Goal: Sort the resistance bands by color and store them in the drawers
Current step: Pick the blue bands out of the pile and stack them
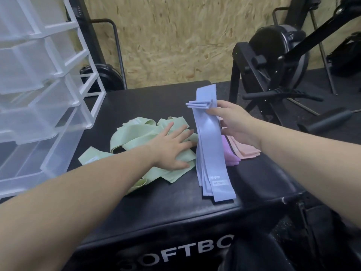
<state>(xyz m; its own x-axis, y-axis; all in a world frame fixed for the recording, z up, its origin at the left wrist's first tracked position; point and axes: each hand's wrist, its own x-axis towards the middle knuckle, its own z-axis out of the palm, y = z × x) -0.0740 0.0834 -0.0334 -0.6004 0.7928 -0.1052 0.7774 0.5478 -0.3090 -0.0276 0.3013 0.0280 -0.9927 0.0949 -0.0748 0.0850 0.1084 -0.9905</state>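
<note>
At far left stands a clear plastic drawer unit with a white frame, its lower drawers pulled out, resting on the edge of a black padded box. Beside it, a loose heap of green bands lies on the box top; the left hand, fingers spread, lies flat on the heap's right side. Just to the right, a bundle of blue bands hangs down to the box top, pinched near its upper end by the right hand. Behind the bundle, purple bands and pink bands lie flat under that hand.
</note>
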